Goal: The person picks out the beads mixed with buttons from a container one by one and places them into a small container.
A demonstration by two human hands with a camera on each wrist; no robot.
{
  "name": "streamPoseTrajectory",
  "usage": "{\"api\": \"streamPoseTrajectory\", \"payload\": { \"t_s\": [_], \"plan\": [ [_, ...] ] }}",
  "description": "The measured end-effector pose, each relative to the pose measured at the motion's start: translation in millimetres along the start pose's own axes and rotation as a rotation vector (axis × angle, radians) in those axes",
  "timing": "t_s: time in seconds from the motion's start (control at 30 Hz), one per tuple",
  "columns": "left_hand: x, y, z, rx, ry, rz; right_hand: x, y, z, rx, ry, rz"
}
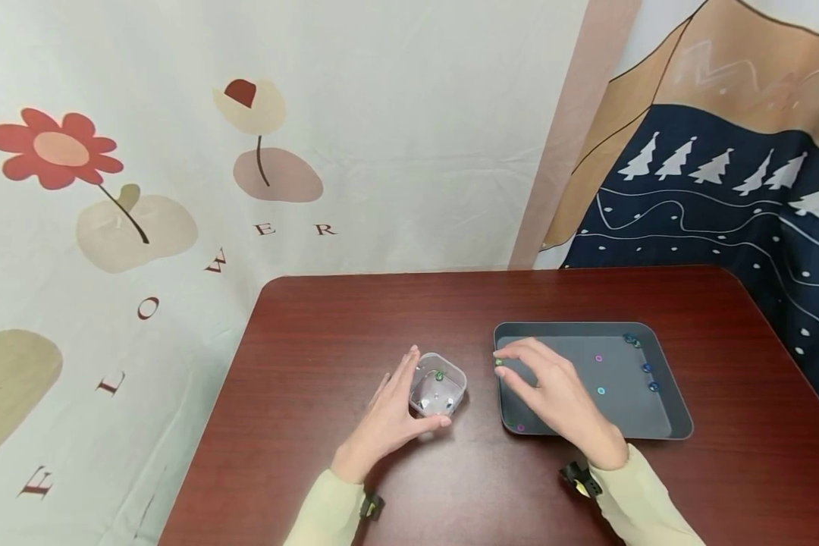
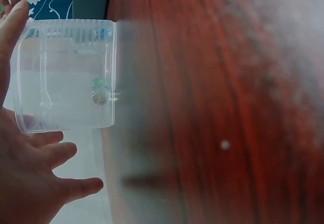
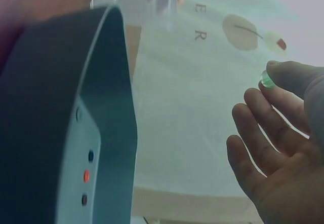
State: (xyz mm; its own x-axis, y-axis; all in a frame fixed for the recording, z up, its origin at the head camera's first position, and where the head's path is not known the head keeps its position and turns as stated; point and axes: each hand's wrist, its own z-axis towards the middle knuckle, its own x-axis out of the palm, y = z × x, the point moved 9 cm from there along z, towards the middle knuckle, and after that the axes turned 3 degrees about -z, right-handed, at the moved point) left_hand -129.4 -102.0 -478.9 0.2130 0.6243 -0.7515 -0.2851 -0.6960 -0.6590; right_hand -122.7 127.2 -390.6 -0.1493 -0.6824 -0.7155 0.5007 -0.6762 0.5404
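A small green bead (image 1: 499, 362) sat pinched between the thumb and fingertip of the right hand (image 1: 553, 394), at the left rim of the dark tray (image 1: 662, 425), right of centre in the head view. The right wrist view showed the same green bead (image 3: 267, 79) at the tip of a finger in the upper right of the frame, the other fingers (image 3: 253, 133) spread loosely below it.

Just left of the tray stood one clear plastic cup (image 1: 437, 393), near the middle of the frame. The left hand (image 1: 389, 421) cupped its left side, thumb curled along the near wall and fingers against the far side. In the left wrist view the cup (image 2: 66, 77) filled the upper left, with two beads (image 2: 99, 91) showing together inside it, one greenish, though they may have been one bead and its reflection; I could not tell for sure.

On the tray floor I counted about seven more beads: three blue ones (image 1: 647, 368) towards the right side, one pink (image 1: 598, 358), one teal (image 1: 600, 391), and two faint ones (image 1: 520, 428) at the near left corner.

One reddish-brown counter (image 1: 314, 356) carried the cup and tray. Behind it hung a pale flower-printed cloth (image 1: 177, 152) on the left and a navy cloth with white trees (image 1: 723, 197) on the right.
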Motion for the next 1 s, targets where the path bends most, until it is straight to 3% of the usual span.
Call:
{"api": "streamPoseTrajectory", "payload": {
  "t_s": [0.4, 1.0],
  "plan": [
    [-3.2, -5.4, 1.3, 0.072, -0.025, 0.006, 33.3, 20.5, 3.7, -0.086, 0.055, 0.062],
    [0.1, 5.5, 3.2, 0.013, 0.0, -0.093, 62.1, 36.9, 12.1, -0.211, 0.059, 0.043]
  ]
}}
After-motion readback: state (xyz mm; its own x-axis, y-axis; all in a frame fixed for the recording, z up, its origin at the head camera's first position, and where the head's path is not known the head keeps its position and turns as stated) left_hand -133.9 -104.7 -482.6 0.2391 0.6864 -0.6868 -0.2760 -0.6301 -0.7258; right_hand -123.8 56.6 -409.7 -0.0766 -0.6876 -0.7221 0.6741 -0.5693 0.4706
